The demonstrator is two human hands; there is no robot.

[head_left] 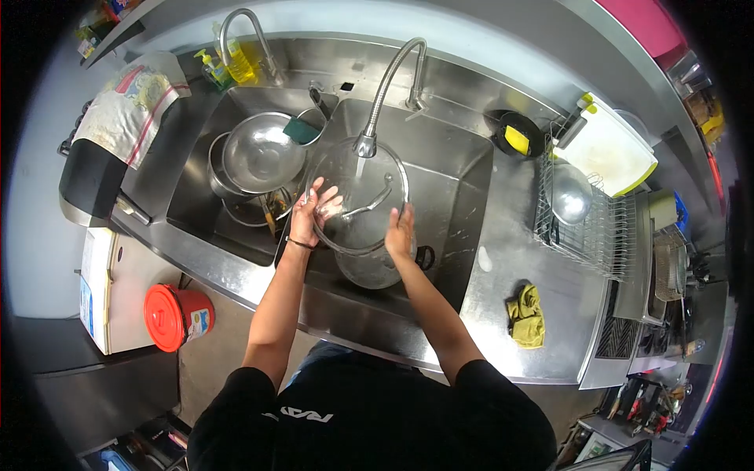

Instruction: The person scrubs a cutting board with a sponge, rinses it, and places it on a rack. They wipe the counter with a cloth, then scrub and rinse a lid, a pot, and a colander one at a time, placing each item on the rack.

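A clear glass lid (369, 177) with a metal rim and a curved handle is tilted over the right sink basin. Water runs onto it from the faucet (366, 144). My left hand (316, 206) grips the lid's left rim, some fingers showing through the glass. On the opposite side, my right hand (400, 231) holds the rim, fingers close together. Below the lid, a round vessel (369, 273) with a black handle sits in the basin, partly hidden by the lid and my right hand.
The left basin holds a metal bowl (263, 153), other cookware and a green scouring pad (300, 130). Right of the sink are a black pan (496, 129) with a yellow sponge (517, 140), a dish rack (601, 228) and a yellow-green cloth (526, 317). A red bucket (162, 317) stands lower left.
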